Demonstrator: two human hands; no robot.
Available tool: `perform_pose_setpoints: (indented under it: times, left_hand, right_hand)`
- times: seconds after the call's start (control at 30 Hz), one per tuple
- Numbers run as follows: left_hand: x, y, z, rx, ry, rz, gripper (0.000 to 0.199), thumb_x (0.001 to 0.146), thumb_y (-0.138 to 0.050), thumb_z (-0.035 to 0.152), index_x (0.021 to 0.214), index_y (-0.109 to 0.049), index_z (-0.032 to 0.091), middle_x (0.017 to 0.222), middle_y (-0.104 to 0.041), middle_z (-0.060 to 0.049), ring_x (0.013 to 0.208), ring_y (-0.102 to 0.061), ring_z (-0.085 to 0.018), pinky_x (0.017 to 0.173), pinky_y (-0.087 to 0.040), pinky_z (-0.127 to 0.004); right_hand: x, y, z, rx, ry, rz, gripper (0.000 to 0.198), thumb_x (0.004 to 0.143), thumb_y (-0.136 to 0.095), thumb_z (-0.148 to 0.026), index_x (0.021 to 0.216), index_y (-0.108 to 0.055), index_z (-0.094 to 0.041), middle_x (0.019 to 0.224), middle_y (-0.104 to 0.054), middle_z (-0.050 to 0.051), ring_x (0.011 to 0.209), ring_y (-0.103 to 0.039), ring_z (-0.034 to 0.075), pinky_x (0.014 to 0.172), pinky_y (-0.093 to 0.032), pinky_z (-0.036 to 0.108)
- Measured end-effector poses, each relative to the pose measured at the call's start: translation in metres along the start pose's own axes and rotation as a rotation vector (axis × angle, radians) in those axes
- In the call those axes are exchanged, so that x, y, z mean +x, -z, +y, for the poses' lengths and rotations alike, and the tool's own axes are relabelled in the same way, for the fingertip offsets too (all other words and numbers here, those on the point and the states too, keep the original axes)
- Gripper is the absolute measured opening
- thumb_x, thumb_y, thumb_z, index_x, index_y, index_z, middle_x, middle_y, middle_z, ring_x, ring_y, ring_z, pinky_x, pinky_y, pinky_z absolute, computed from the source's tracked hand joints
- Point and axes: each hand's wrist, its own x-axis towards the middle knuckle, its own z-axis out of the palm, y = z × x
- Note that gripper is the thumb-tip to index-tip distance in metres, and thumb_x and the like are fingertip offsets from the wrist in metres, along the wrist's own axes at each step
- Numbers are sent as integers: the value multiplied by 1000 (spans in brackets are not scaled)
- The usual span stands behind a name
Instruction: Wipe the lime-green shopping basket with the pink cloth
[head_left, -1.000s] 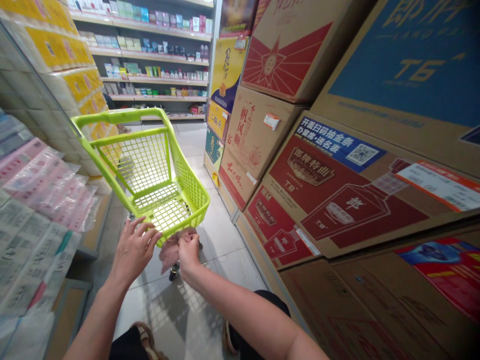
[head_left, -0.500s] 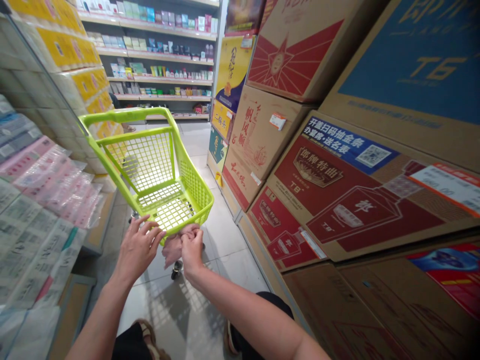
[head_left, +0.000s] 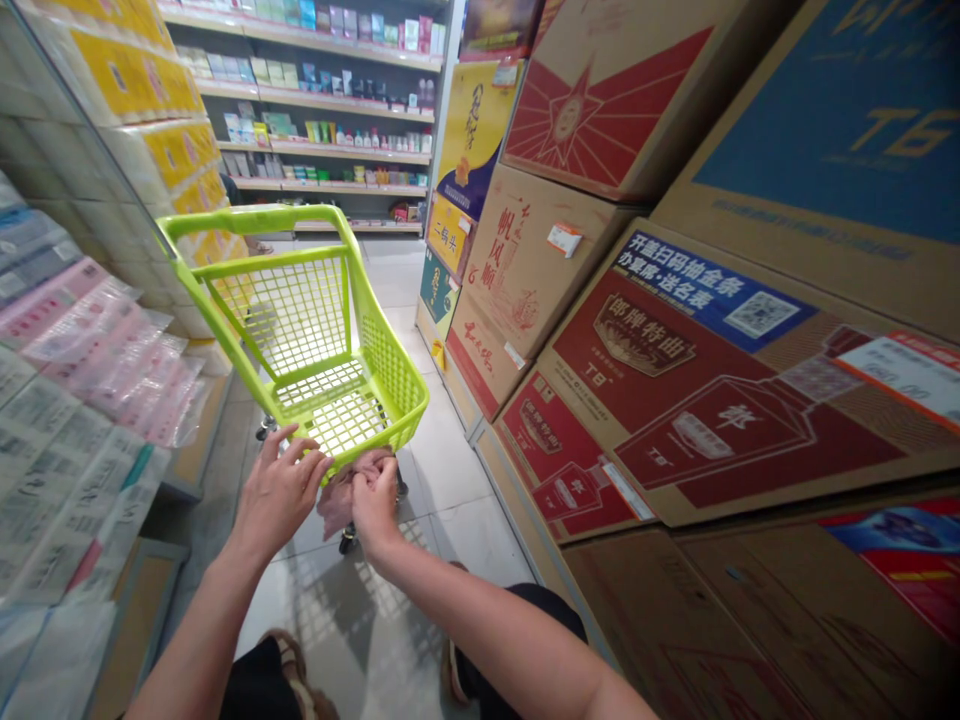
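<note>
A lime-green plastic shopping cart (head_left: 386,370) with lattice walls stands in front of me, nothing in its basket. At its near edge my right hand (head_left: 377,505) pinches a crumpled dusty-pink cloth (head_left: 339,500) against the outside of the rim. Part of the cloth hangs down beside the fingers. My left hand (head_left: 281,490) is at the near left corner of the rim, fingers apart and slightly bent, holding nothing. Whether its fingertips touch the rim I cannot tell. A caster (head_left: 347,539) shows below the cloth.
Stacked cartons (head_left: 675,360) wall the right side. Plastic-wrapped packs (head_left: 97,340) and yellow-and-white bundles (head_left: 176,150) line the left. Shelves of small boxes and bottles (head_left: 337,100) cross the far end. Tiled floor (head_left: 442,480) runs between, with my feet on it.
My right hand and the pink cloth have slid slightly left along the cart's near rim. My left hand stays by the corner, and the view has shifted a little.
</note>
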Motion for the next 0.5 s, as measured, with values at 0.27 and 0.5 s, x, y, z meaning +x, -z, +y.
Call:
perform_pose_setpoints:
  times: [0.27,0.5]
  left_hand:
    - [1,-16,8,6,11,-23,24,93,-43,31,87,-64,22,93,-67,-8,122,-45,-30,107,-36,-52]
    - [8,-24,14,31,89,-76,24,94,-40,28,79,-59,21,82,-63,-7,105,-53,-29,98,-42,-47]
  right_hand:
    - [-8,-8,11,-9,32,-33,25,69,-49,-11,88,-42,-25,88,-57,-1,86,-55,19,85,-44,31]
    - [4,-12,13,1,-40,-48,28,66,-50,-11,90,-42,-25,91,-60,1,88,-57,20,84,-44,32]
